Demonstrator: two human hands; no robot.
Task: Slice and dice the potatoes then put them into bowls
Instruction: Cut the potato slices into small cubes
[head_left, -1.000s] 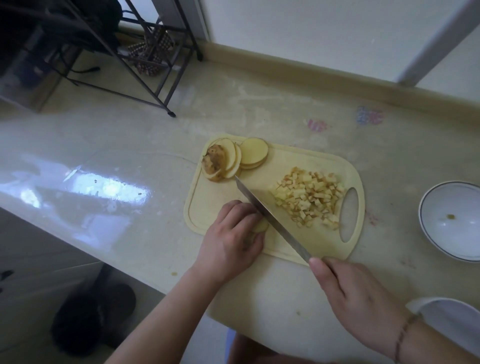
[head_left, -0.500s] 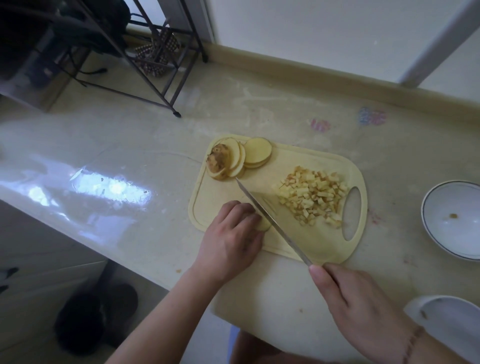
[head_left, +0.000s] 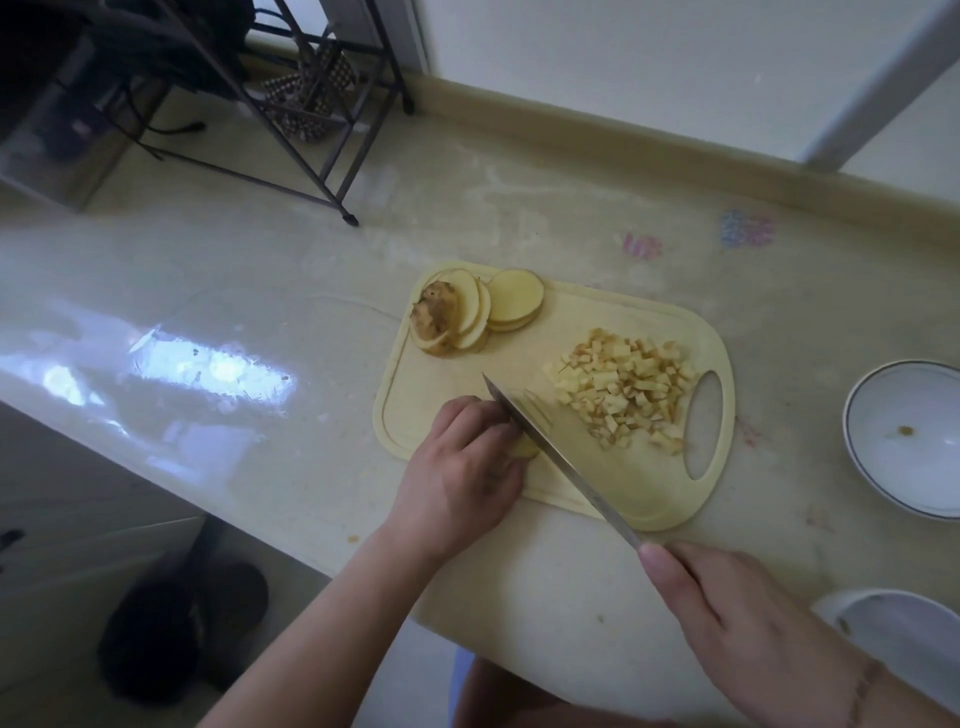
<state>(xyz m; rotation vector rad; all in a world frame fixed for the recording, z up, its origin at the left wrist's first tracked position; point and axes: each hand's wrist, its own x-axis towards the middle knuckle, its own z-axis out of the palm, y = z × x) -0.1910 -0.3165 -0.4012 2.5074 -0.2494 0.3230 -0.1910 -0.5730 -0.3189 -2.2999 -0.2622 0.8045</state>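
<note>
knife (head_left: 550, 457) cutting potato piece (head_left: 523, 448), cutting board (head_left: 644, 499)

1. Glossy cream bench (head_left: 363, 249) — bright light glares off its left side.
2. White wall (head_left: 623, 62) behind, above a raised beige ledge (head_left: 597, 150).
3. Dark metal rack (head_left: 291, 119) stands far left.

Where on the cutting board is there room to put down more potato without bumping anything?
Bare board shows on the near right, between the knife, the potato cubes and the handle hole. Another patch lies between the potato slices and the cubes. The near left is crowded: the left hand holds potato against the blade there.
</note>
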